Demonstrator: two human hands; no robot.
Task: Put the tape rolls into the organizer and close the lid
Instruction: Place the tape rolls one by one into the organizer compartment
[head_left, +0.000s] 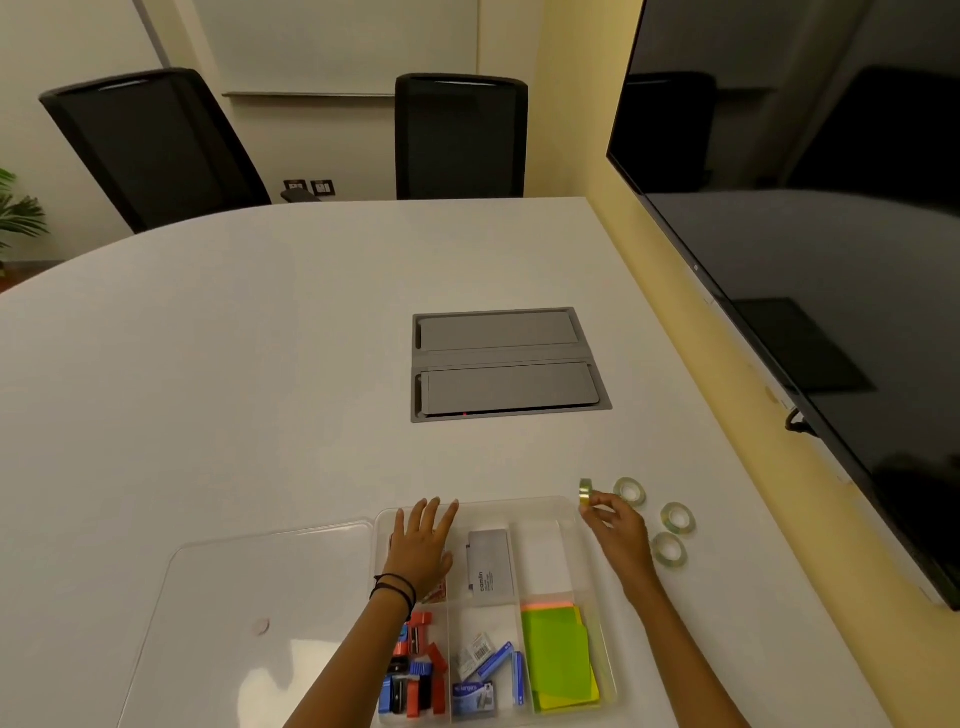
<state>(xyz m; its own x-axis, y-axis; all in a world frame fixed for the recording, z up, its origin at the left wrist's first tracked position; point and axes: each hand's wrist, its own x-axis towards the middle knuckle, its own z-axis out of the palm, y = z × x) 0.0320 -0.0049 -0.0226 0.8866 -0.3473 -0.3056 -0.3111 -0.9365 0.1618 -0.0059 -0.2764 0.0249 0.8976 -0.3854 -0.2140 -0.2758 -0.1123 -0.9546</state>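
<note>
Tape roll (586, 491), light and stiff, I pinched by its rim in my right hand (615, 525) over the organizer's (571, 503) far right corner; three rolls (629, 490) lay beside it; left hand (422, 545) rested flat, empty.

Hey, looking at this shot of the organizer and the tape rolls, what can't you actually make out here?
Head view only:
- Far-left compartment of the organizer: the left hand lies over it and hides most of its contents.
- Near edge of the organizer and lid: cut off by the bottom of the frame.
- Packets in the near middle compartment: print too small to read.
- Tape roll in the right hand: its far side is unseen.
</note>
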